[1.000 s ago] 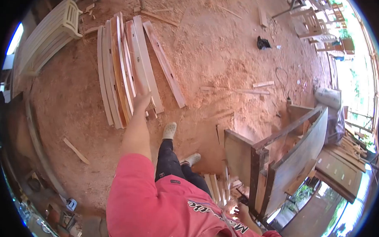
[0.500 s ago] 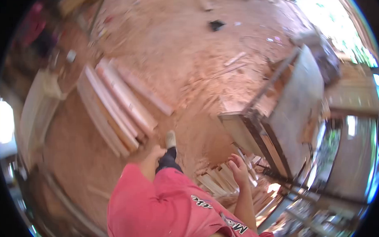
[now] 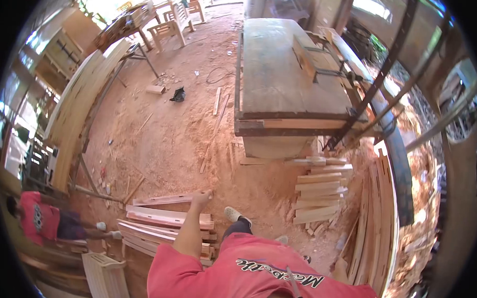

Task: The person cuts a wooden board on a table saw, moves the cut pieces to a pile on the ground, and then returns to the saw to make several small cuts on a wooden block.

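My left arm reaches forward and my left hand (image 3: 201, 198) hangs in the air with nothing in it, fingers loosely apart. It is just above the far edge of a pile of long curved wooden slats (image 3: 162, 220) that lies on the sawdust floor. My foot in a pale shoe (image 3: 235, 215) stands right of that pile. My right hand is out of sight below the red shirt.
A big wooden saw bench (image 3: 283, 77) stands ahead. Short boards are stacked (image 3: 318, 191) at its foot, and long planks (image 3: 380, 222) lie at the right. Another person in red (image 3: 36, 218) crouches at the left by a white chair (image 3: 105, 275).
My view has swung round from the slat pile towards the saw bench. My right hand, raised half a second ago, has dropped out of sight. My left hand is stretched forward again.
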A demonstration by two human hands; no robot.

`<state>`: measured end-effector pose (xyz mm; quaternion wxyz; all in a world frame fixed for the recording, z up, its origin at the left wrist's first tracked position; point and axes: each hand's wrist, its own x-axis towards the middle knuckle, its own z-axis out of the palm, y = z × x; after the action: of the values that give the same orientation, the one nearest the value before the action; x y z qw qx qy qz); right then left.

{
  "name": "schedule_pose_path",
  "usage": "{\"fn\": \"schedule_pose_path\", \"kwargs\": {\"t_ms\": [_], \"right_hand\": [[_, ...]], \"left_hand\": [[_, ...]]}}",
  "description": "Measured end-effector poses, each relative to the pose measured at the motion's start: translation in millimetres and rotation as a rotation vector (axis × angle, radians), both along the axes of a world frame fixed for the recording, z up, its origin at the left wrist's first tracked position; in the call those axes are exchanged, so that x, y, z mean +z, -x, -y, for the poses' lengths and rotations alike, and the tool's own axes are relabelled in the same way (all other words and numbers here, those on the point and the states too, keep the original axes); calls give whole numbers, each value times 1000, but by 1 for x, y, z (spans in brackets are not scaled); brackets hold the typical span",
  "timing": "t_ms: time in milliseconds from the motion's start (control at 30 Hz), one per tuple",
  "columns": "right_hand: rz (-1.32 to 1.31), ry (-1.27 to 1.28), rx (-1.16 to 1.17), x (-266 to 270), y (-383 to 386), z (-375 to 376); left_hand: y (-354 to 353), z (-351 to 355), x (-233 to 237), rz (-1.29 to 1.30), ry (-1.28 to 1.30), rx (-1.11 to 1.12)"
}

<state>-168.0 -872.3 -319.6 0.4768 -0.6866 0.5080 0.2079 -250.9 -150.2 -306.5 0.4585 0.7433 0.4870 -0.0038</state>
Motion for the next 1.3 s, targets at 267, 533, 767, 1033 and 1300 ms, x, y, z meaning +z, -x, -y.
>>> {"fn": "schedule_pose_path", "kwargs": {"t_ms": [267,533,767,1033,1300], "right_hand": [[-173,-156,365,-39,124,13],[40,-101,-85,23,99,-36],[-130,-62,-129,36,106,-56],[-106,-44,4,54,36,-44],[32,-52,163,7,-112,80]], "left_hand": [[70,117,-16,-533,399,-223],[21,64,-67,-715,433,-331],[-198,73,-51,-125,329,-383],[-277,97,-59,-125,323,-554],[-181,138,-116,-514,359,-204]]}}
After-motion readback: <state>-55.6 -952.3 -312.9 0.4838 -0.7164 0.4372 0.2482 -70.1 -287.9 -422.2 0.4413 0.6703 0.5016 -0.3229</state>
